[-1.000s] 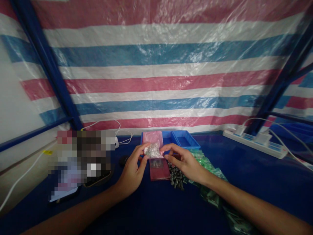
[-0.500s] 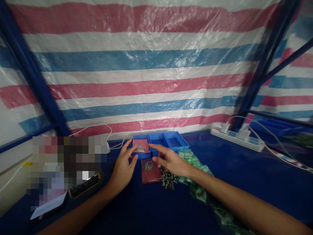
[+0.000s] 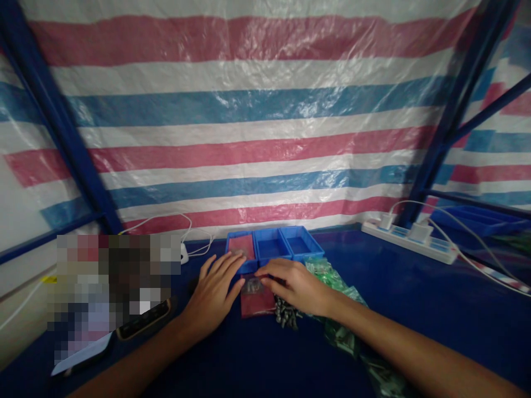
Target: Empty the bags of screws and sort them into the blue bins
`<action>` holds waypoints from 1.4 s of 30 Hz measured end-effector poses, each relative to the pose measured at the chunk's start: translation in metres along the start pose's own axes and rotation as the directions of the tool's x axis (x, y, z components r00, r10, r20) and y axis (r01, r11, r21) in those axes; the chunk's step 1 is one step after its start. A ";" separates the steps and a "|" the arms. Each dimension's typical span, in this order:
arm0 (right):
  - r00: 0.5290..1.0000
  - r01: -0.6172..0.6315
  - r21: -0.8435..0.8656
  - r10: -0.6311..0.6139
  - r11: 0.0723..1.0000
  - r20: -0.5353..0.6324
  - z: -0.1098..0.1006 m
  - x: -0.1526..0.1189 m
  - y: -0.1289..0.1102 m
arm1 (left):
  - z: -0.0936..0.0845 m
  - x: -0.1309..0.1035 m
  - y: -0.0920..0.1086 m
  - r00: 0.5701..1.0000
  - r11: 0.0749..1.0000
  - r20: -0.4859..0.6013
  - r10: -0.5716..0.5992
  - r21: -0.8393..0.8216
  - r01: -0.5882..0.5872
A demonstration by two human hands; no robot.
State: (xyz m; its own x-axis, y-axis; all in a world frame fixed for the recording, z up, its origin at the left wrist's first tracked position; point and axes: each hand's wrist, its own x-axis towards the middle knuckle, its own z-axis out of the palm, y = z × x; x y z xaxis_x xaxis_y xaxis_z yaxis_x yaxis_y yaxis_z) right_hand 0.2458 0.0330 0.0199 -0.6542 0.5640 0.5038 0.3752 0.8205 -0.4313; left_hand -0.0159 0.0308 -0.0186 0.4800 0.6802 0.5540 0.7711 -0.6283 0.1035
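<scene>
My left hand (image 3: 215, 290) is spread, its fingertips over the front of the left blue compartment (image 3: 249, 266), where a pink bag (image 3: 241, 243) lies. Nothing shows in its grasp. My right hand (image 3: 292, 282) reaches in from the right with bent fingers, thumb and index tips apart near the top of a red bag (image 3: 257, 304). That bag lies flat on the blue table and has small clear pieces at its upper end. Dark metal screws (image 3: 287, 316) are piled beside the bag, partly under my right hand.
Two more blue compartments (image 3: 270, 243) stand to the right. Green-tinted bags (image 3: 332, 276) run along my right forearm. A white power strip (image 3: 410, 240) with plugs and cables lies at the back right. A dark phone-like object (image 3: 145, 320) is at the left.
The pink bag, earlier between my hands above the left compartment, now lies inside it. My left hand has flattened over its front; my right hand has drawn back toward the red bag.
</scene>
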 end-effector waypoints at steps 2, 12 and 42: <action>0.996 0.048 -0.074 -0.042 0.996 0.073 0.000 -0.002 -0.002 | 0.002 -0.001 -0.001 1.000 1.000 0.002 0.012 -0.006 -0.012; 0.977 0.068 -0.190 -0.026 0.979 0.213 0.003 -0.006 -0.004 | -0.018 0.000 0.012 0.992 0.976 -0.106 -0.062 -0.215 0.038; 0.944 -0.198 0.361 0.277 0.911 -0.180 0.011 -0.003 -0.005 | -0.036 -0.013 0.028 0.995 0.867 -0.002 0.096 -0.490 -0.084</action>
State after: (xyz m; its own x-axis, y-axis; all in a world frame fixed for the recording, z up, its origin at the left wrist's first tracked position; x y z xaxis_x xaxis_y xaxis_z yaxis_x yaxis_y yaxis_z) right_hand 0.2386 0.0268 0.0124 -0.3959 0.7762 0.4906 0.2347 0.6021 -0.7631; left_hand -0.0159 -0.0091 0.0071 0.5504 0.6163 0.5632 0.4232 -0.7875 0.4481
